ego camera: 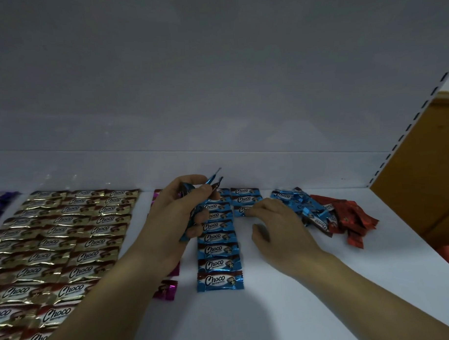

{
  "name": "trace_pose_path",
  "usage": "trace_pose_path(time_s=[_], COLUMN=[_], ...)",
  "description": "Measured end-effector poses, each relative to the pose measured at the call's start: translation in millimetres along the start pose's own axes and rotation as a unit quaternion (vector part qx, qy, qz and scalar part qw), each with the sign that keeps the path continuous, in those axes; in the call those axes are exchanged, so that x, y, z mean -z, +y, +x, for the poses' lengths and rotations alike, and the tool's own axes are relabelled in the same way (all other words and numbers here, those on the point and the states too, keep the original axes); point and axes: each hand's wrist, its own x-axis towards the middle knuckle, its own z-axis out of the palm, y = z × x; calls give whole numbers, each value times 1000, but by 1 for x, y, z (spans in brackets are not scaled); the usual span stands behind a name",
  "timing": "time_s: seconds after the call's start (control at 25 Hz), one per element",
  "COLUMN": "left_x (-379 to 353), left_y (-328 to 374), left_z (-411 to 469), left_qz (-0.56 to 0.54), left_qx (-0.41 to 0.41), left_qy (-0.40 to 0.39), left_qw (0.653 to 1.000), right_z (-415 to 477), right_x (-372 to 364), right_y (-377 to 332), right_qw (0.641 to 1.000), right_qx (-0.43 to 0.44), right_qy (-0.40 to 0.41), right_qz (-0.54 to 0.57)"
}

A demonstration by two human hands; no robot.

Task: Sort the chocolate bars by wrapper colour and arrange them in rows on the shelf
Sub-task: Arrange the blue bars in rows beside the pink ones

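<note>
On the white shelf (286, 307) a column of blue bars (218, 249) runs from back to front. My left hand (179, 212) hovers over its far end and grips a bunch of blue bars (213, 181) upright. A second, short blue column (245, 198) lies to the right. The fingertips of my right hand (276, 224) touch its nearest bar (241, 211). Loose blue bars (296, 205) and red bars (347, 216) lie heaped further right. Gold bars (63, 239) fill rows on the left. Magenta bars (166, 291) are mostly hidden under my left arm.
Purple bars (0, 203) show at the far left edge. The shelf's back wall (215, 93) stands behind the rows. A slotted white upright (407, 127) and a brown panel (427, 175) close off the right side.
</note>
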Motion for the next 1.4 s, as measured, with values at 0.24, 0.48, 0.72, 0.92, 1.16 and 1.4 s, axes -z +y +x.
trace_pose_path(time_s=[0.24, 0.48, 0.72, 0.92, 1.16, 1.4], left_x=[2, -9, -4, 5, 3, 0], left_y=[-6, -18, -14, 5, -1, 1], left_z=[1, -7, 2, 3, 1, -5], left_qz=[232, 433, 211, -190, -16, 199], left_qx=[-77, -182, -40, 212, -4, -204], left_qy=[-15, -72, 7, -72, -4, 82], left_qw=[970, 880, 977, 956, 1000, 955], right_z=[2, 7, 11, 4, 3, 0], right_x=[11, 33, 44, 30, 22, 17], right_y=[-12, -28, 8, 21, 21, 15], right_qw=[980, 894, 894, 981, 996, 998], right_qx=[-26, -45, -83, 9, 48, 22], right_qy=[93, 17, 88, 58, 35, -30], right_qz=[174, 446, 431, 184, 69, 54])
